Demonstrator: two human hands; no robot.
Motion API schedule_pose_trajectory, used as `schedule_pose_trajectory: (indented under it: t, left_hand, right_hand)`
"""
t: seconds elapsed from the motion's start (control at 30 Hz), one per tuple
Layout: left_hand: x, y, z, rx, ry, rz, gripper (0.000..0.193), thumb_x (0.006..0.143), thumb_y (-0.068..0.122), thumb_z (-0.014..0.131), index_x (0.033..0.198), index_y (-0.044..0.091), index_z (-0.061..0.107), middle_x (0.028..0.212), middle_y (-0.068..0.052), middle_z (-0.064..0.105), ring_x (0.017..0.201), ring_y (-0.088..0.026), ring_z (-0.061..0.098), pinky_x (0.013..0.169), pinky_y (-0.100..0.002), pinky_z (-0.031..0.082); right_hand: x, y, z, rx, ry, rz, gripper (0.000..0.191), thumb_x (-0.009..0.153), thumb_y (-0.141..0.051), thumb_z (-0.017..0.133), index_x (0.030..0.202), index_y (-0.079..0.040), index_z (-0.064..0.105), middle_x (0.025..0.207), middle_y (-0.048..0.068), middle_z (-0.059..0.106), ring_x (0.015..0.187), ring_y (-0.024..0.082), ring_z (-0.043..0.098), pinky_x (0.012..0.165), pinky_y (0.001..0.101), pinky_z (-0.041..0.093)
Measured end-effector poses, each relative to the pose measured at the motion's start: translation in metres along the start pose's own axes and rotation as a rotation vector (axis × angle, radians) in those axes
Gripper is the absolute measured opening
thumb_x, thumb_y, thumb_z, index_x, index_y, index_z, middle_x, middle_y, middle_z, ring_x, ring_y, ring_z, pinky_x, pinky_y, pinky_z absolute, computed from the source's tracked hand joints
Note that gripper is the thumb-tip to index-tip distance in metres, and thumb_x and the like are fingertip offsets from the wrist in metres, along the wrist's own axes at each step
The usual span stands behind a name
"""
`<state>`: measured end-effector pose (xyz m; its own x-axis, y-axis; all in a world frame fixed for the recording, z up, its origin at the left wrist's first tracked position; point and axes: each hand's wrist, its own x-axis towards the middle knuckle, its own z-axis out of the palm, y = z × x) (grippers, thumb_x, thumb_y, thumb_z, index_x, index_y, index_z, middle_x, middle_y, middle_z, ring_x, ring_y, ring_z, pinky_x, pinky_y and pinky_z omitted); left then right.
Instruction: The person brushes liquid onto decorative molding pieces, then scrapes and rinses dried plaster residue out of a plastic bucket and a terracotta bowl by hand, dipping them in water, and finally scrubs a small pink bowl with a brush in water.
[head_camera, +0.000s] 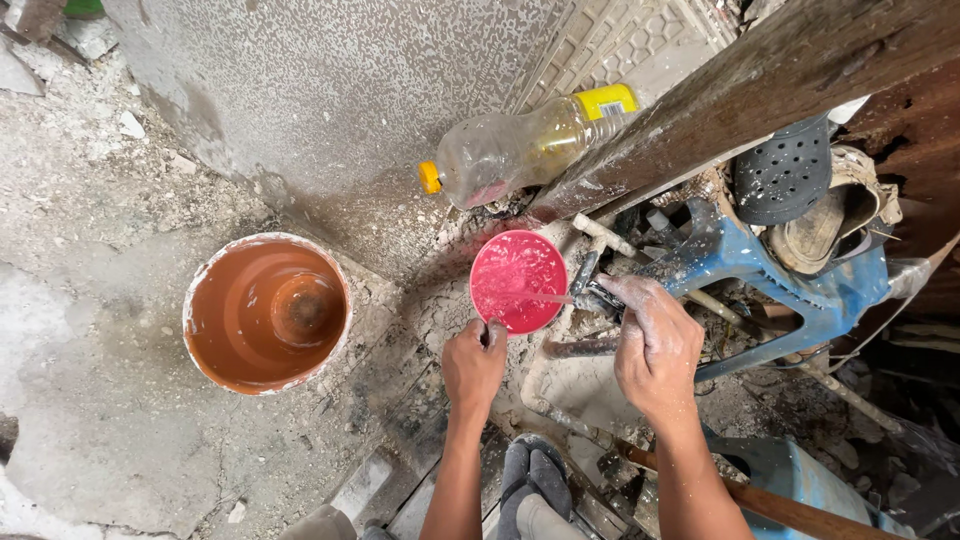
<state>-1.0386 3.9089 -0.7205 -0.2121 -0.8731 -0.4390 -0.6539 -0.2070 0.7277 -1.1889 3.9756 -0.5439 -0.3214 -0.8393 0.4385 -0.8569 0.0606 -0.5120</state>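
View from the head camera, looking down at a rough concrete floor (110, 300) strewn with dust and rubble. The left hand (473, 365) pinches the near rim of a small red bowl (518, 280), fingers closed on its edge; the bowl sits on the floor at the centre of the view, its inside smeared with a pale, whitish mixture. The right hand (655, 345), coated in white dust, is closed around the handle of a thin tool (560, 297) whose tip reaches into the bowl from the right; what kind of tool it is cannot be told. Well to the left of the bowl stands a round brown bucket (266, 312) with a white-smeared rim, open and upright. Just beyond the bowl lies a clear plastic bottle (525, 145) on its side, with a yellow cap and yellow label, leaning beside a long wooden plank (760, 95). To the right, a blue plastic stool (800, 290), spattered with white, carries a dark perforated container (783, 172) and a worn sandal (830, 225). A wooden handle (770, 500) crosses the lower right, near the person's grey footwear (533, 475).
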Motion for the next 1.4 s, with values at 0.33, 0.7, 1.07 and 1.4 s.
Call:
schedule_pose_trajectory:
  t: [0.33, 0.7, 1.07, 1.4]
  left_hand:
    - [0.004, -0.005, 0.005, -0.055, -0.038, -0.010, 0.029, 0.095, 0.033, 0.063, 0.086, 0.006, 0.072, 0.059, -0.013, 0.068, 0.050, -0.026, 0.065, 0.057, -0.044, 0.053]
    - [0.004, -0.008, 0.006, -0.037, 0.093, 0.109, 0.032, 0.093, 0.031, 0.065, 0.081, 0.003, 0.073, 0.066, -0.017, 0.070, 0.058, -0.032, 0.068, 0.063, -0.046, 0.051]
    - [0.008, -0.012, 0.007, -0.032, 0.057, 0.092, 0.029, 0.092, 0.031, 0.065, 0.084, 0.005, 0.075, 0.063, -0.014, 0.070, 0.054, -0.028, 0.068, 0.061, -0.043, 0.053]
    - [0.007, -0.010, -0.002, -0.041, 0.038, 0.050, 0.031, 0.091, 0.035, 0.067, 0.087, 0.005, 0.074, 0.058, -0.017, 0.066, 0.052, -0.030, 0.065, 0.058, -0.045, 0.051]
  right_hand:
    - [0.002, -0.002, 0.000, 0.031, -0.002, 0.047, 0.044, 0.084, 0.008, 0.043, 0.117, -0.004, 0.069, 0.113, 0.016, 0.068, 0.092, 0.029, 0.067, 0.082, 0.0356, 0.053]
    - [0.001, 0.001, 0.001, 0.040, -0.004, 0.063, 0.042, 0.086, 0.007, 0.044, 0.116, -0.004, 0.070, 0.111, 0.015, 0.067, 0.079, 0.023, 0.060, 0.072, 0.0331, 0.049]
    - [-0.004, 0.008, 0.004, 0.104, -0.007, 0.119, 0.042, 0.085, 0.008, 0.041, 0.112, -0.002, 0.070, 0.110, 0.014, 0.067, 0.081, 0.020, 0.060, 0.073, 0.0315, 0.049]
    - [-0.032, 0.047, 0.004, 0.425, -0.034, 0.081, 0.030, 0.101, 0.002, 0.049, 0.083, -0.011, 0.070, 0.111, 0.007, 0.067, 0.102, 0.021, 0.065, 0.087, 0.0334, 0.056]
